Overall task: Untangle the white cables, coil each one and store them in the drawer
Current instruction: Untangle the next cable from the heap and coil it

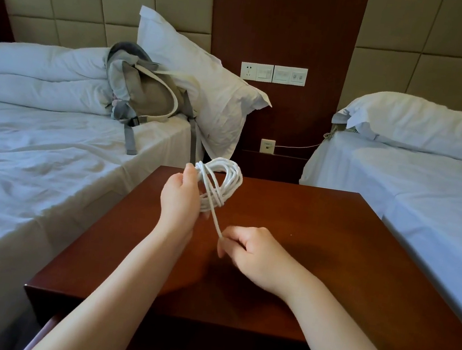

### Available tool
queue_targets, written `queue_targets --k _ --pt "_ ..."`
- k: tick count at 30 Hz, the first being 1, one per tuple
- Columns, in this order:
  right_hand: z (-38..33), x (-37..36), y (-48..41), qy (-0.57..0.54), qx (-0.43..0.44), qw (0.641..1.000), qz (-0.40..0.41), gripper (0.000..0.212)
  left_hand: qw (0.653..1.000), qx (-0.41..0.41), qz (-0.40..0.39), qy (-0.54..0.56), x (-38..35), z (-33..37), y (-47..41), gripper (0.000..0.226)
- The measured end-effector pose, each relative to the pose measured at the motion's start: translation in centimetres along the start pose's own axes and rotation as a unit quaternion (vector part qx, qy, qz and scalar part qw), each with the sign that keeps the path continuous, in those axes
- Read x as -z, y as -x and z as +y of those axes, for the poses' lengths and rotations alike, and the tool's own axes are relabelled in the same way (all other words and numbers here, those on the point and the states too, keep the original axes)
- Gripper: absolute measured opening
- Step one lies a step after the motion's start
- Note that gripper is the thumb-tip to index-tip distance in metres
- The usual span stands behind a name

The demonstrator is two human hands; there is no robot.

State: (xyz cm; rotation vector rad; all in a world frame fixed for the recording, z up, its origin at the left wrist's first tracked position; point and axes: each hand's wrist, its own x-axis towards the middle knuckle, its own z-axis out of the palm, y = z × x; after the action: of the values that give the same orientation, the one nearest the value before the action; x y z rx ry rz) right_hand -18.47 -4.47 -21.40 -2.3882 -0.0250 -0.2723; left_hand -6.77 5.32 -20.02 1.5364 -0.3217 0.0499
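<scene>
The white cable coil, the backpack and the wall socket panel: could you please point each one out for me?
white cable coil (227, 179): head view, on the right side of the loops.
backpack (149, 95): head view, on its beige middle panel.
wall socket panel (273, 73): head view, on the plates' centre.

left hand (181, 197) grips coiled white cable (227, 180) | right hand (254, 253) pinches its loose end | above nightstand (332, 248)

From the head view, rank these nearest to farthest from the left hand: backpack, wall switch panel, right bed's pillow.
Measured from the left hand:
1. Backpack, on the left bed, just beyond the hand.
2. Wall switch panel, on the wood panel straight ahead.
3. Right bed's pillow, far right.
</scene>
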Motion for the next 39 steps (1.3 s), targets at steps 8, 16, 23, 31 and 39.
queue_targets --k 8,16,23,31,39 --pt "1.5 3.1 0.1 -0.026 -0.033 0.995 0.088 0.033 0.973 -0.023 -0.177 0.145 0.6 2.1 1.1 0.046" --pt "1.3 4.1 0.3 -0.211 -0.034 0.972 0.098 0.039 0.929 -0.089 -0.351 0.082 0.9 3.3 3.0 0.033" --pt "1.6 4.4 0.5 -0.291 -0.038 0.952 0.087 0.038 0.905 -0.188 -0.368 -0.107 1.0 3.2 3.0 0.019" --pt "1.7 4.0 0.3 -0.268 -0.068 0.957 0.085 0.041 0.835 -0.382 -0.266 -0.292 0.3 1.9 2.9 0.029" --pt "1.9 3.8 0.1 -0.225 -0.074 0.967 0.092 0.039 0.875 -0.333 -0.209 -0.283 0.6 0.9 2.4 0.040"
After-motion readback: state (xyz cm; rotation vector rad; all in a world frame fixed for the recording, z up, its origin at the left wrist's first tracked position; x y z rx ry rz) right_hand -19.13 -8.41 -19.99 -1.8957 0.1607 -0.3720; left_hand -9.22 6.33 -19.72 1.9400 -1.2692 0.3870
